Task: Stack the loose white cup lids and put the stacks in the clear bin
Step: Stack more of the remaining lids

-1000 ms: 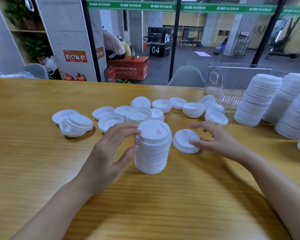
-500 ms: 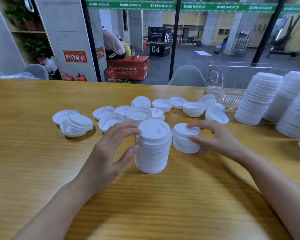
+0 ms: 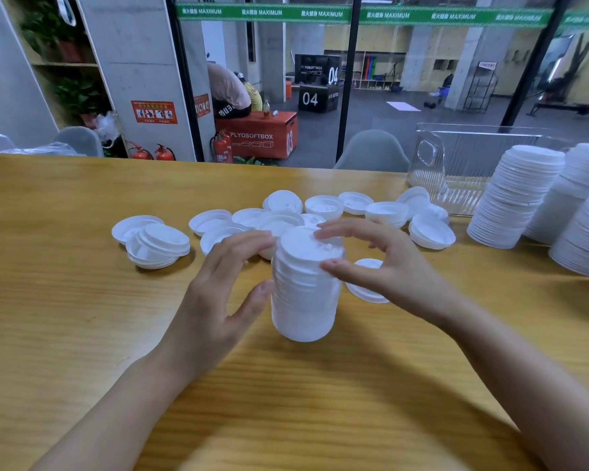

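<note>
Far across the glass, a green banner (image 3: 320, 13) repeats "MAXIMUM", while beyond it an orange box (image 3: 255, 137) left of centre reads "PLYOSOFTBOX" and "03", and black boxes (image 3: 315, 98) to its right show "04".

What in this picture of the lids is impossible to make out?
1. Head view: the loose lid beside the central stack is half hidden by the right hand.
2. Head view: the clear bin floor is partly hidden by the tall stacks.
3. Head view: the right edge crops the rightmost stacks.
4. Head view: central stack's lid count, ridges too blurred.
</note>
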The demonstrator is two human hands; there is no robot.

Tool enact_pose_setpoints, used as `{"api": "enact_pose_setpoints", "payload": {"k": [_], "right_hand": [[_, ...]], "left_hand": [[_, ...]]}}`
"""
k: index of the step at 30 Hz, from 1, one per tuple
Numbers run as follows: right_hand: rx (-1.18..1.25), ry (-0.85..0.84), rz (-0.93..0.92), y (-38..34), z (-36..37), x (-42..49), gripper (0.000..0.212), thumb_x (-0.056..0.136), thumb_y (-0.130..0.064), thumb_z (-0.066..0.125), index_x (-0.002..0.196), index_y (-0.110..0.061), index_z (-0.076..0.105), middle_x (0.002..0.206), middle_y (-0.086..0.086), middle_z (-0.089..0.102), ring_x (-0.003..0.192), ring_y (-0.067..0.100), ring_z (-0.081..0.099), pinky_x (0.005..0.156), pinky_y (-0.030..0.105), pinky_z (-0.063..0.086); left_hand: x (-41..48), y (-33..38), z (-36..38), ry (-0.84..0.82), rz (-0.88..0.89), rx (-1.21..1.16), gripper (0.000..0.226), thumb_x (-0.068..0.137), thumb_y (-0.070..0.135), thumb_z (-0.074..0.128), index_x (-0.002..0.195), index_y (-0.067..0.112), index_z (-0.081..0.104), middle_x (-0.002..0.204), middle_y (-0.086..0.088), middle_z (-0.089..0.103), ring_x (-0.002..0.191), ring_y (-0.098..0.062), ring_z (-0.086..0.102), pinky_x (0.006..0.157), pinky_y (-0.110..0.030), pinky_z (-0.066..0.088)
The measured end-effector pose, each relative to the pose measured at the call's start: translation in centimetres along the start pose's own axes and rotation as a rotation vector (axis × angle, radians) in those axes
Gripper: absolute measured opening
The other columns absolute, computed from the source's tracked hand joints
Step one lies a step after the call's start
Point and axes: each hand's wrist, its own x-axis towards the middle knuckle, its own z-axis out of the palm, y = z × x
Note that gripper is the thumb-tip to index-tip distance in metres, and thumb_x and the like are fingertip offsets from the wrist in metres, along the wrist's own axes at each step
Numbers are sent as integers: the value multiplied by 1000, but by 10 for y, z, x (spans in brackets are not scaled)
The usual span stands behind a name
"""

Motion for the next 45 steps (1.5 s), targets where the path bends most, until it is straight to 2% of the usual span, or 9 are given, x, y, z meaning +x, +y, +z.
{"api": "enact_pose_setpoints", "payload": {"k": [5, 13, 18, 24, 28, 32, 36, 40, 45], "right_hand": [[14, -4, -16, 3, 2, -2, 34, 78, -43, 73, 112, -37, 69, 122, -29, 63, 124, 3, 47, 93, 4, 29], [-5, -26, -28, 5, 4, -4, 39, 77, -46, 77, 114, -42, 68, 125, -31, 60, 124, 3, 45, 97, 12, 33], [-14, 74, -9, 22, -13, -7, 53, 71, -59, 68, 121, -43, 61, 125, -37, 55, 119, -1, 48, 90, 2, 30], [-465, -141, 217, 86, -29, -19, 58, 60, -82, 51, 115, -66, 44, 136, -25, 44, 117, 6, 32, 109, 41, 30], [-447, -196, 284, 99, -33, -20, 65, 65, -79, 64, 125, -59, 50, 137, -24, 41, 123, 9, 30, 113, 44, 25], [-465, -217, 251, 99, -33, -20, 73, 59, -85, 47, 127, -59, 49, 131, -27, 44, 113, 7, 33, 109, 43, 29], [-382, -164, 251, 100, -31, -20, 57, 69, -74, 66, 122, -57, 53, 122, -27, 53, 110, 7, 40, 107, 42, 34], [-18, 1, 253, 73, -29, -15, 40, 79, -49, 74, 118, -43, 65, 111, -27, 65, 112, 4, 54, 92, 16, 40], [162, 67, 96, 18, -21, -4, 42, 75, -56, 66, 114, -42, 66, 118, -24, 65, 115, 4, 57, 94, 30, 42]], "left_hand": [[-1, -1, 1, -38, 1, 4, 36, 96, 25, 52, 132, 19, 53, 136, 3, 54, 131, -20, 49, 103, -30, 41], [-2, -1, 1, -45, -6, 42, 31, 96, 25, 53, 127, 23, 56, 131, 9, 56, 126, -14, 51, 100, -20, 39], [-2, -2, 1, -41, -9, 33, 32, 96, 25, 53, 128, 22, 56, 131, 8, 56, 126, -15, 51, 100, -21, 39], [-1, -2, 2, -42, 0, 27, 32, 96, 24, 53, 128, 22, 55, 130, 6, 56, 126, -14, 52, 100, -23, 40], [-1, -2, 1, -38, 8, 34, 31, 95, 22, 53, 127, 19, 57, 130, 3, 58, 125, -14, 52, 100, -23, 40], [-1, -2, 2, -40, 12, 35, 32, 95, 22, 53, 127, 20, 56, 129, 6, 57, 125, -13, 52, 99, -21, 39], [-1, -2, 2, -38, 15, 28, 32, 96, 22, 53, 127, 21, 56, 129, 5, 58, 124, -15, 53, 99, -22, 39], [0, -3, 2, -39, 10, 26, 32, 95, 23, 53, 127, 21, 56, 128, 5, 58, 124, -14, 53, 99, -22, 39], [0, -2, 2, -27, -12, 0, 36, 94, 23, 54, 130, 20, 53, 128, 9, 57, 121, -13, 54, 98, -17, 38]]}}
